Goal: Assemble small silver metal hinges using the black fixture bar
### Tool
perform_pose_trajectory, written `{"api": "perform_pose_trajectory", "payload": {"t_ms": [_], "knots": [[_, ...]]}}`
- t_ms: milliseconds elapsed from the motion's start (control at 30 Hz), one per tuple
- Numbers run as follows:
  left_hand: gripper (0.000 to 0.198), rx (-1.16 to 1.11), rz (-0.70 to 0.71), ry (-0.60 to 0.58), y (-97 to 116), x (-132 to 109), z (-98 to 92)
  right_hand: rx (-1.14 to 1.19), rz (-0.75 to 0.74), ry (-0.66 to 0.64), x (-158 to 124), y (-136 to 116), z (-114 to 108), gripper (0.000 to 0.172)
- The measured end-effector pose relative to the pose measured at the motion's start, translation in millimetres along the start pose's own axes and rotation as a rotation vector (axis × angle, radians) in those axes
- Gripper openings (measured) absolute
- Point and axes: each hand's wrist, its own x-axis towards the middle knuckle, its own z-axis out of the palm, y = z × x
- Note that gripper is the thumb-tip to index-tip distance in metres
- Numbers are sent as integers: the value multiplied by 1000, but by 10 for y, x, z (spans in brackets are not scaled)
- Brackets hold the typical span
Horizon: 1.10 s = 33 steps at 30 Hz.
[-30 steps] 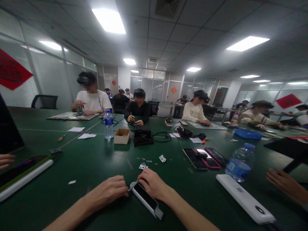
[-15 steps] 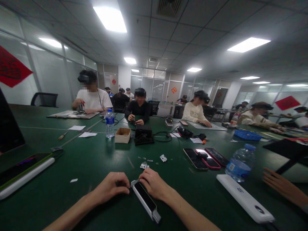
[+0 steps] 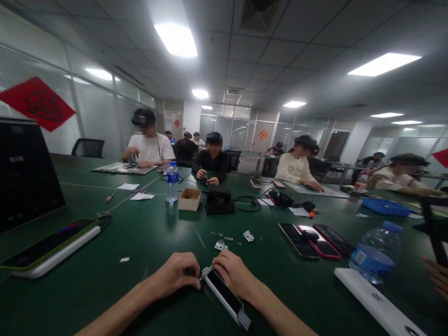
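Observation:
A long narrow silver-edged piece [image 3: 227, 295] with a dark inside lies tilted on the green table, its near end a bare metal tab. My right hand [image 3: 233, 275] grips the far part of it from the right, thumb hidden. At its far left corner, my left hand [image 3: 184, 274] is closed in a pinch, fingertips touching or almost touching that end; what they hold is too small to make out. Just beyond my right hand lies a small metal bracket [image 3: 220, 245]. A flat plate with holes [image 3: 248, 236] and several tiny rings [image 3: 228, 239] are scattered beside it.
Phones [image 3: 299, 239] lie to the right, near a water bottle [image 3: 376, 252] and a white power bank [image 3: 380, 298]. Ahead stand a small open box [image 3: 189, 199], a black device [image 3: 219, 199] and another bottle [image 3: 172, 182]. A laptop [image 3: 28, 172] is at left. Co-workers sit across the table.
The view has turned left, so everything appears shifted right. My left fingertips have come closer to the end of the silver-edged piece. My right hand keeps its grip.

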Motion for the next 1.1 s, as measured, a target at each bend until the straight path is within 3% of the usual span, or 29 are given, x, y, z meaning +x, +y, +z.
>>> {"api": "perform_pose_trajectory", "payload": {"t_ms": [200, 400, 767, 967, 1100], "knots": [[11, 32, -90, 21, 7, 4, -13, 2, 59, 37, -5, -8, -13, 22], [15, 58, -221, 92, -17, -8, -25, -18, 71, 13, -24, -71, -25, 19], [19, 72, -226, 42, -36, -4, -22, -66, 42, -18, -28, -32, -45, 18], [20, 178, -187, 8, -56, -19, -43, -240, 210, 163, 1, 404, -229, 35], [23, 176, -187, 7, -105, -17, -33, -524, 484, 336, -52, 935, -449, 38]]}}
